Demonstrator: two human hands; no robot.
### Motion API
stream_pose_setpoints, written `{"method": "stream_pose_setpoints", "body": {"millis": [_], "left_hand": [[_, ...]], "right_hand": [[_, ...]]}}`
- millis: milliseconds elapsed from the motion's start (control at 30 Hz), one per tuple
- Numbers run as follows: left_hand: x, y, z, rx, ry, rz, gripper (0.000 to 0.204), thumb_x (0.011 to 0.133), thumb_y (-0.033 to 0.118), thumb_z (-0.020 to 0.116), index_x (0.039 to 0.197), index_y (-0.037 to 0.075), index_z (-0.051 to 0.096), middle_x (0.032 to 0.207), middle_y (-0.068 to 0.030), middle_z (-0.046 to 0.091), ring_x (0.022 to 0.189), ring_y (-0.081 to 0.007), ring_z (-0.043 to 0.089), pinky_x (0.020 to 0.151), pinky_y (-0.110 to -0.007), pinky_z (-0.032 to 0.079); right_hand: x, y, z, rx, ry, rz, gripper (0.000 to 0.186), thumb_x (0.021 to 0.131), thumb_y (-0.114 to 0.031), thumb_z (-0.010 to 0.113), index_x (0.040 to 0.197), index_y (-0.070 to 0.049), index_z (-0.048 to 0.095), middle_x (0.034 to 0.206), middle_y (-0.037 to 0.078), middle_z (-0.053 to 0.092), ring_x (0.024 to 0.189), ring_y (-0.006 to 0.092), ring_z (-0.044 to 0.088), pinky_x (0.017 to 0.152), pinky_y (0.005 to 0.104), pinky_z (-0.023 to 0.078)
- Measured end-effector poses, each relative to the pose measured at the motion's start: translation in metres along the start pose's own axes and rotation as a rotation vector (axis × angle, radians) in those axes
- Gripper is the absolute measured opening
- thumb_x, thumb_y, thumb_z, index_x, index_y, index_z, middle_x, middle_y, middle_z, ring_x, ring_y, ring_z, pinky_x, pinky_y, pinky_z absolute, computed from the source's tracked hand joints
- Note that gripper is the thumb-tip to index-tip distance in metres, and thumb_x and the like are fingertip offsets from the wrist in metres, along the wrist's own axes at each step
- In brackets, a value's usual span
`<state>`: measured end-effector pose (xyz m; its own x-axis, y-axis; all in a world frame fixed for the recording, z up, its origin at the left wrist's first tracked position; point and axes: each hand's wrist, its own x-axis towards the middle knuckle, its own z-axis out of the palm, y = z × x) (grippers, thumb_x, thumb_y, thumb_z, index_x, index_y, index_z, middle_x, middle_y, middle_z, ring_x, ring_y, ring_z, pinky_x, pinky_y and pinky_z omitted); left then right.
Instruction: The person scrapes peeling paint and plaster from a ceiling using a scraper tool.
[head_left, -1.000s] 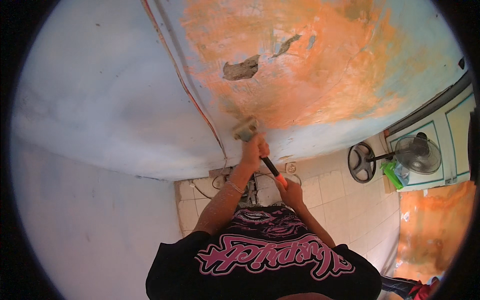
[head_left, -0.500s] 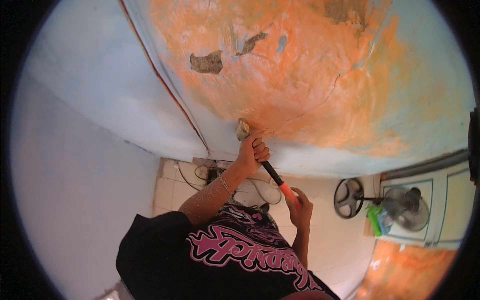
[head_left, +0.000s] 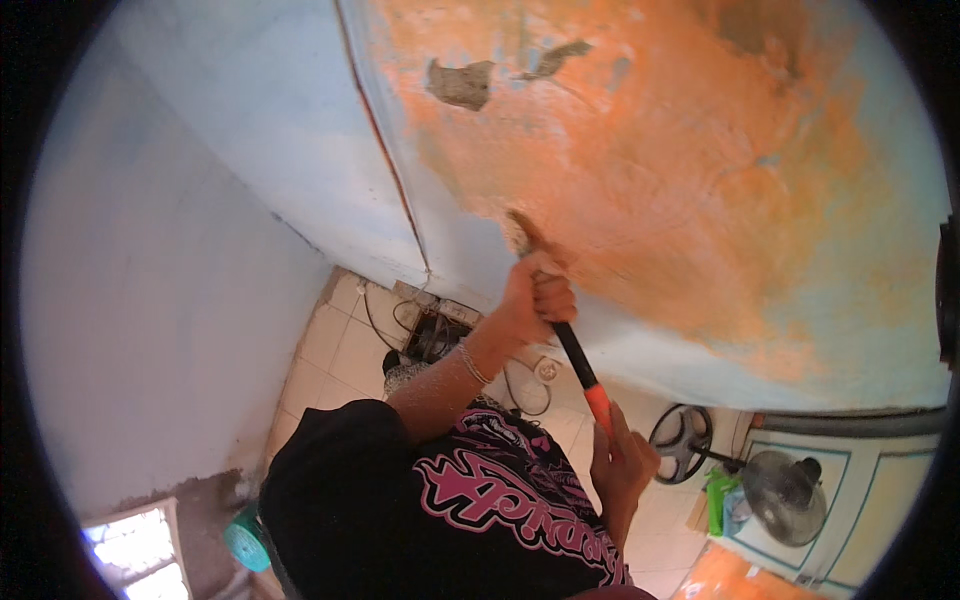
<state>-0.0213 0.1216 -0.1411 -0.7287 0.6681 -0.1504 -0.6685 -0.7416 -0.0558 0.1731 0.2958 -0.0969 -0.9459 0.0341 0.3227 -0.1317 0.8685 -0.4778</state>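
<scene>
My left hand is wrapped round the upper black part of a long-handled tool, just below its head. Lower down, my right hand grips the orange end of the handle. The dusty, pale head is at the painted wall, where orange patches meet pale blue; I cannot tell its exact kind. Bare grey-brown plaster shows above it. White specks dot my left forearm, and a bracelet circles the wrist.
A thin reddish-brown line runs down the wall. Cables and a dark box-like thing lie on the tiled floor below. At the right stands a fan with a round base. A teal plastic container is at lower left, near a bright window.
My view has turned, bringing the window and the teal container in at lower left. Both hands keep their hold on the tool, and its head stays near the lower edge of the orange area.
</scene>
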Motion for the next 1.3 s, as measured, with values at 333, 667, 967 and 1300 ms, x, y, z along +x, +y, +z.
{"method": "stream_pose_setpoints", "body": {"millis": [333,667,967,1300], "left_hand": [[-0.011,0.025,-0.011,0.007,-0.186,0.107,0.037,0.081,0.015,0.042,0.049,0.019,0.026,0.040,0.0077,0.019,0.034,-0.0072,0.019,0.036,-0.024,0.022],[-0.008,0.015,-0.005,-0.116,-0.206,0.048,0.033,0.077,0.012,0.043,0.050,0.019,0.025,0.039,0.0068,0.019,0.034,-0.0082,0.017,0.037,-0.025,0.019],[-0.001,0.003,-0.003,-0.125,-0.369,-0.060,0.034,0.078,0.013,0.043,0.050,0.019,0.025,0.040,0.0066,0.020,0.034,-0.0081,0.017,0.037,-0.025,0.021],[-0.009,0.005,0.002,-0.162,-0.335,-0.115,0.033,0.078,0.013,0.042,0.051,0.019,0.025,0.040,0.0068,0.019,0.034,-0.0081,0.016,0.037,-0.025,0.021]], "right_hand": [[0.024,-0.013,0.013,0.015,-0.048,-0.027,0.036,0.074,-0.011,0.072,0.109,-0.006,0.066,0.052,0.008,0.050,0.042,0.0188,0.045,0.042,0.0308,0.035],[0.026,-0.022,-0.012,-0.107,0.011,-0.107,0.038,0.072,-0.015,0.075,0.109,-0.011,0.065,0.051,0.004,0.050,0.039,0.0173,0.047,0.039,0.0290,0.034],[0.012,-0.036,-0.019,-0.148,0.062,-0.064,0.038,0.072,-0.008,0.074,0.108,-0.007,0.066,0.051,0.007,0.049,0.039,0.0177,0.045,0.039,0.0304,0.032],[-0.002,-0.041,-0.021,-0.215,0.086,-0.116,0.038,0.073,-0.015,0.074,0.109,-0.010,0.065,0.047,0.005,0.047,0.037,0.0187,0.045,0.037,0.0314,0.033]]}}
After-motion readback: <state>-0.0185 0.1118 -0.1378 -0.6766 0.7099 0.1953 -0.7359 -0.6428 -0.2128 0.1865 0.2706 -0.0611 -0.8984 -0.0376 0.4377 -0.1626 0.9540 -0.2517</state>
